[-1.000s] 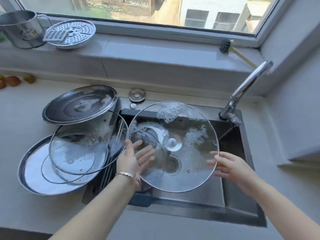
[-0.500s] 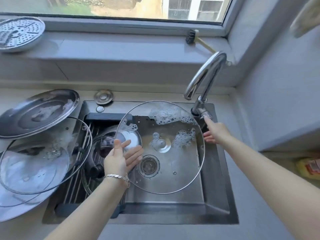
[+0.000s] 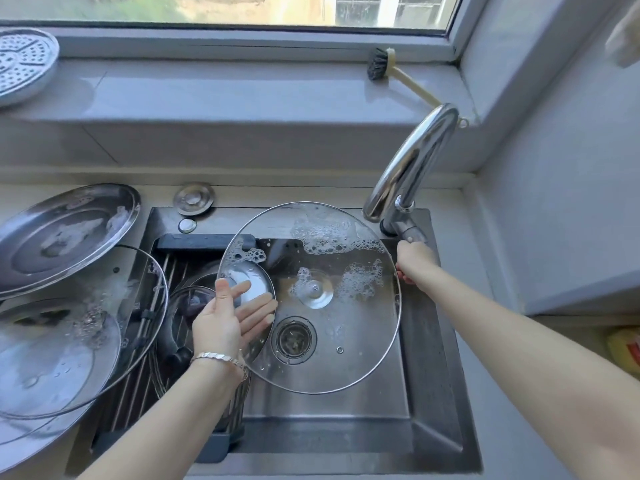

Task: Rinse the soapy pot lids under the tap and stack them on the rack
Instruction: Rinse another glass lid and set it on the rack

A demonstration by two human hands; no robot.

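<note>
My left hand holds a big soapy glass lid by its left rim, thumb on top and fingers under the glass. The lid hangs tilted over the sink, with foam on its far half, just below the spout of the tap. My right hand grips the tap handle. No water shows at the spout. A rod rack spans the sink's left part and carries a small glass lid.
Soapy lids are piled on the counter at left: a steel lid above a large glass lid. The drain shows through the held lid. A sink plug, a brush and a steamer plate lie behind.
My right hand let go of the lid's right rim and reached to the tap handle. The lid now hangs from my left hand alone. My view swung right.
</note>
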